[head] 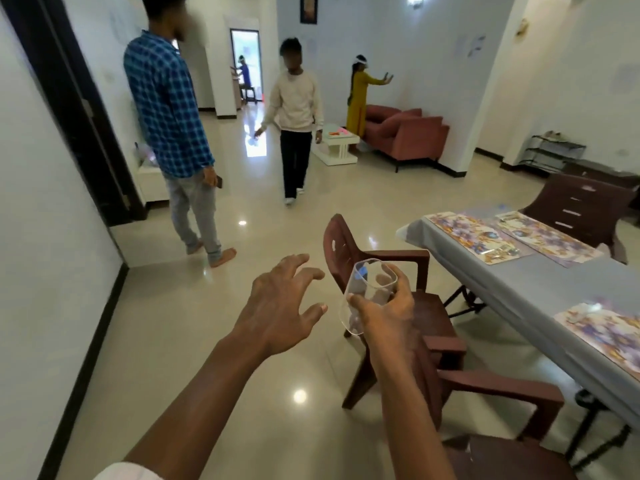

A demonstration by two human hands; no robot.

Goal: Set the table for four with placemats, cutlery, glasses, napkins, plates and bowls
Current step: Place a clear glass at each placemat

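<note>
My right hand (389, 315) grips a clear drinking glass (367, 289), tilted, held in the air over the floor and a brown plastic chair (377, 258). My left hand (282, 303) hovers just left of the glass with fingers spread and holds nothing. To the right stands the table (540, 292) under a grey cloth. Three floral placemats lie on it: two side by side at the far end (474, 237) (547, 237) and one nearer me (606, 329). I see no cutlery, plates, bowls or napkins.
A second brown chair (498, 410) stands close at the lower right, and a third (585, 206) beyond the table. Two people (166, 109) (294, 109) stand on the shiny floor ahead. A red sofa (405, 133) and white low table (336, 143) are farther back.
</note>
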